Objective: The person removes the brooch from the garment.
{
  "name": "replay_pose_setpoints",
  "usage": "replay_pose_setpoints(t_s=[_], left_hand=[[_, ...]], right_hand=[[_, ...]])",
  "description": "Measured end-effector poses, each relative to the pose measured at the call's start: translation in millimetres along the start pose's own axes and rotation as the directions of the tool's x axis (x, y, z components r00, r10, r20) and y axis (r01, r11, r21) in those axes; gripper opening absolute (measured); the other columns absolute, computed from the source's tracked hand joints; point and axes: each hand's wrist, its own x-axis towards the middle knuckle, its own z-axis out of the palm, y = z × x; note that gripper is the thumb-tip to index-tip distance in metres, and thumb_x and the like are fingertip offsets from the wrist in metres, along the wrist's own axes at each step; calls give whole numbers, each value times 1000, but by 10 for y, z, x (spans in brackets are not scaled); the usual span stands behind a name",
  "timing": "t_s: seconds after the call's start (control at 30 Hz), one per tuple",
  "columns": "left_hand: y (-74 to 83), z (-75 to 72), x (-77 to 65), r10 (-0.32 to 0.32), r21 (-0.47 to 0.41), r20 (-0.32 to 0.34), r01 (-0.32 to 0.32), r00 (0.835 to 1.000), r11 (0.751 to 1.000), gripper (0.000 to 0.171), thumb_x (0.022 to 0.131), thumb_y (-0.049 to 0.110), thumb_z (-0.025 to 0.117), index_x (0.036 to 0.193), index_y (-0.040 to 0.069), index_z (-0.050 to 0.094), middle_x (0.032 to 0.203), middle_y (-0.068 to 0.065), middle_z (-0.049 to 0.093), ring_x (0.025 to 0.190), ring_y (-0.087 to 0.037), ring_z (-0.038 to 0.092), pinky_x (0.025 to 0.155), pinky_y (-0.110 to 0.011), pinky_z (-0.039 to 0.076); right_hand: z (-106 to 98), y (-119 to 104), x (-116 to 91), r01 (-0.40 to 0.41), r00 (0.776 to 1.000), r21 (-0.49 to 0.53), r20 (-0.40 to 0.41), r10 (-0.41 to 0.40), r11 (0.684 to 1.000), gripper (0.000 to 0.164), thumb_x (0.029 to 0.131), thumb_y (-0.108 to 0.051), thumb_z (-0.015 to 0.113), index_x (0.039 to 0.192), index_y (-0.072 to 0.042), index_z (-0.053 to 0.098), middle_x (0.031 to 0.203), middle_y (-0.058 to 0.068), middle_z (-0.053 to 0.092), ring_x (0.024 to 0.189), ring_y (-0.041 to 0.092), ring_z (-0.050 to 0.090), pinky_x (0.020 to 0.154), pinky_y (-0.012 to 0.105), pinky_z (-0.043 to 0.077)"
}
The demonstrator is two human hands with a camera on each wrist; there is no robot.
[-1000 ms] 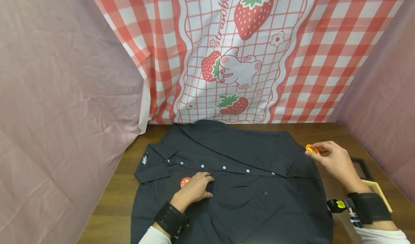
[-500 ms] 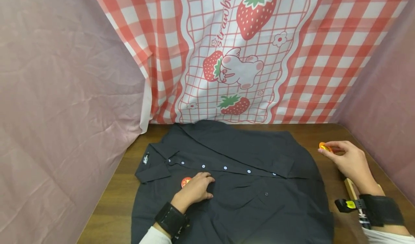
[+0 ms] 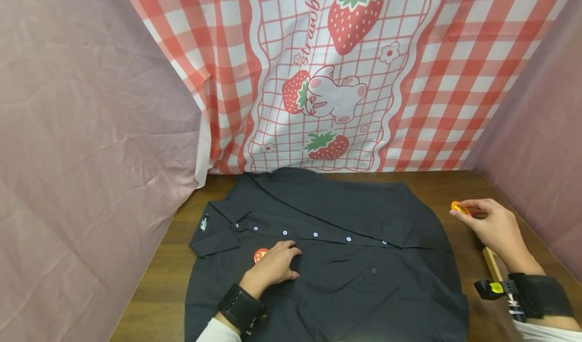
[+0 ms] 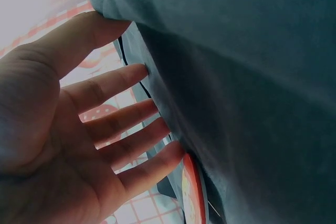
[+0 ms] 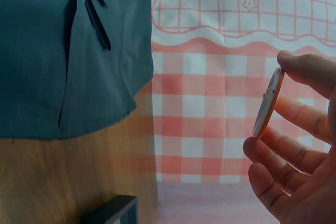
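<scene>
A black button-up shirt [image 3: 400, 281] lies spread on the table, its collar to the left. My left hand [image 3: 271, 265] rests on the shirt front with relaxed, spread fingers. Beside that hand, partly covered by it, is a round red badge [image 3: 259, 254] on the shirt; the left wrist view shows this red badge [image 4: 192, 190] edge-on near the little finger. Off the shirt's right side, my right hand [image 3: 495, 227] pinches a round orange badge [image 3: 458, 208] between thumb and fingers. From the right wrist, the orange badge's back [image 5: 268, 103] appears pale, with a small fitting.
Under my right forearm is a light wooden frame [image 3: 492, 263], mostly hidden. A dark frame [image 5: 113, 211] shows at the bottom of the right wrist view. Brown wooden table [image 3: 436, 190] surrounds the shirt. A strawberry-print checked cloth [image 3: 418, 130] hangs behind, with pinkish cloth at both sides.
My right hand has moved rightward with the orange badge, from the shirt's edge to over the bare table, slowing in the last half second. My left hand stays in place.
</scene>
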Motion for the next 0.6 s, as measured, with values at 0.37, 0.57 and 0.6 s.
replay_pose_setpoints(t_s=[0.37, 0.57, 0.6], left_hand=[[4, 6, -7, -6, 12, 0, 6, 1000, 1000, 50, 75, 28, 82, 119, 10, 67, 134, -14, 59, 125, -30, 54, 106, -39, 46], [19, -3, -4, -8, 18, -2, 8, 1000, 1000, 49, 75, 28, 82, 119, 10, 67, 133, -13, 60, 125, -29, 54, 105, -38, 47], [23, -6, 0, -8, 16, 0, 8, 1000, 1000, 50, 75, 28, 82, 120, 10, 67, 133, -13, 59, 125, -29, 54, 106, -38, 47]], right_hand=[[-20, 123, -31, -17, 998, -57, 52, 20, 998, 48, 89, -37, 70, 111, 6, 66, 106, 31, 59, 91, 44, 57, 59, 36, 43], [-39, 168, -58, -33, 998, -89, 48, 37, 995, 52, 90, -39, 68, 113, 8, 64, 109, 33, 56, 92, 46, 55, 63, 51, 45], [-45, 174, -60, -45, 998, -96, 48, 50, 994, 53, 91, -40, 67, 113, 9, 63, 110, 33, 55, 93, 46, 54, 64, 52, 45]])
